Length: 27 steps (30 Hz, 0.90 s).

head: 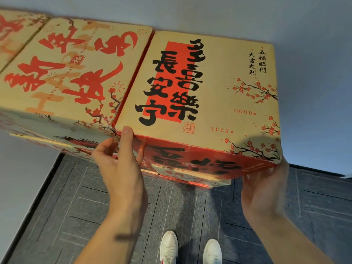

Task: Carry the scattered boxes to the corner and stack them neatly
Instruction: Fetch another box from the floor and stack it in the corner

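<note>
A tan cardboard box with black calligraphy on a red panel point(219, 88) lies on top of a stack, level with my head. My left hand point(122, 164) holds its near left corner, one finger reaching up to the top edge and the others curled at the gap beside it. My right hand point(266, 191) is blurred and cups the box's near right lower corner, its fingertips hidden behind the box. Touching the box's left side sits a second box with red calligraphy point(72, 69). Under both, the edges of lower boxes point(190, 177) show.
A third box point(13, 31) lies at the far left of the same row. A pale wall point(314, 92) stands behind and to the right of the stack. Below are dark grey carpet tiles point(76, 206) and my white shoes point(169, 248).
</note>
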{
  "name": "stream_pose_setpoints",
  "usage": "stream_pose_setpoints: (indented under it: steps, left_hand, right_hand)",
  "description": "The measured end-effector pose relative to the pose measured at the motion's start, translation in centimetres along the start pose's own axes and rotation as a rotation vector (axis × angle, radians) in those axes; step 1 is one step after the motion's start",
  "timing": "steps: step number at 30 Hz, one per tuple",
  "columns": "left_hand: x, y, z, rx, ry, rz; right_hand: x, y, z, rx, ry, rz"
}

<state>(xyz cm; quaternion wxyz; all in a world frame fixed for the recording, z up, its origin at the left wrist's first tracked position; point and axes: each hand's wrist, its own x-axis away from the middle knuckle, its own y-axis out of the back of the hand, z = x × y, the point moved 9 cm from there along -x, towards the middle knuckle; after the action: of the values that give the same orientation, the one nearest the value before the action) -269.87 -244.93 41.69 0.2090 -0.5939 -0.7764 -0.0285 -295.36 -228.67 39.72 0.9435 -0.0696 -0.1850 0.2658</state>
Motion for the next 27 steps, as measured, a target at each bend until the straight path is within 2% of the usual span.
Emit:
stream_pose_setpoints:
  steps: [5, 11, 17, 27]
  left_hand:
    - [0.6, 0.5, 0.7, -0.059, 0.079, -0.018]
    - [0.8, -1.0, 2.2, -0.064, 0.218, 0.102]
    - [0.2, -1.6, 2.3, 0.009, 0.216, 0.098]
    - [0.7, -1.2, 2.6, -0.042, 0.240, 0.110]
  right_hand:
    - [0.0, 0.4, 0.0, -0.014, -0.024, -0.012]
    - [-0.5, 0.3, 0.2, -0.120, -0.036, -0.020]
    - [-1.2, -0.4, 0.3, -0.116, -0.038, -0.013]
    - [-0.7, 0.3, -0.5, -0.066, -0.071, -0.015]
